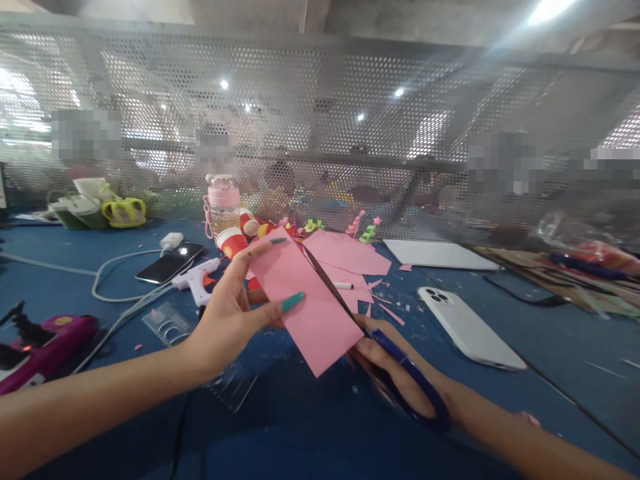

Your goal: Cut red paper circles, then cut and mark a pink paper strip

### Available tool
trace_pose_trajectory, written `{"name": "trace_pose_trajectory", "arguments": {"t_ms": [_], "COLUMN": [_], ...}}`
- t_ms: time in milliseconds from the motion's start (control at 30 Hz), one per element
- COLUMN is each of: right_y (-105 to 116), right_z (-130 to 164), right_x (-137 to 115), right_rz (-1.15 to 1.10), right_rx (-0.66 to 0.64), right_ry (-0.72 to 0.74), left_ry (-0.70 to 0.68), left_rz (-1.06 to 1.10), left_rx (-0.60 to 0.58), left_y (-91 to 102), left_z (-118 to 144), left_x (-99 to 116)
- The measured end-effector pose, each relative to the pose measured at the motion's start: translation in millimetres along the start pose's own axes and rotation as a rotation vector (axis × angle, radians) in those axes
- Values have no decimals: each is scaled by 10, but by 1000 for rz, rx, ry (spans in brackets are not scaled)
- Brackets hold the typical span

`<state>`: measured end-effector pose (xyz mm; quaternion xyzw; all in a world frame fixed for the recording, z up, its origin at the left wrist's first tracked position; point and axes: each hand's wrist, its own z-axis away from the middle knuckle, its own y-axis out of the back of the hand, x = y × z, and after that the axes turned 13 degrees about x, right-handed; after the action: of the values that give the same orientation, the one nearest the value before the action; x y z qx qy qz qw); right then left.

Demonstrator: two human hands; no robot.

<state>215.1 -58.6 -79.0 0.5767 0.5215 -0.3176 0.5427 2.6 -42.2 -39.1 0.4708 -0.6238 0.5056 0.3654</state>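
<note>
A rectangular sheet of pink paper point(305, 303) is tilted up over the table, with my left hand point(233, 310) closed on its left side, thumb on top. My right hand point(395, 360) grips blue-handled scissors point(425, 390). Their dark blade lies along the right edge of the sheet; whether paper sits between the blades is hidden. Beyond the sheet are more pink paper pieces point(345, 252), thin scraps point(391, 314) and a white marker point(343, 285).
On the left are a glue gun point(196, 277), a black phone point(170, 263), a clear stencil point(167, 321) and a purple power strip point(65, 333). A pink-lidded bottle point(223, 200) and red cup point(231, 243) stand behind. A white phone point(467, 327) lies right, before a perforated screen point(320, 127).
</note>
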Motion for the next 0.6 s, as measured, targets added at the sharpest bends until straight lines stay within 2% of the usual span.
{"name": "trace_pose_trajectory", "arguments": {"t_ms": [167, 333, 600], "right_y": [-9, -16, -74], "right_z": [12, 12, -16], "right_x": [-30, -37, -81], "right_rz": [20, 34, -65], "right_rx": [13, 11, 47], "right_ry": [11, -13, -85], "left_ry": [13, 6, -25], "left_rz": [-4, 6, -16], "left_rx": [31, 10, 2], "left_y": [9, 7, 9], "left_z": [15, 25, 31], "left_x": [-41, -41, -18]}}
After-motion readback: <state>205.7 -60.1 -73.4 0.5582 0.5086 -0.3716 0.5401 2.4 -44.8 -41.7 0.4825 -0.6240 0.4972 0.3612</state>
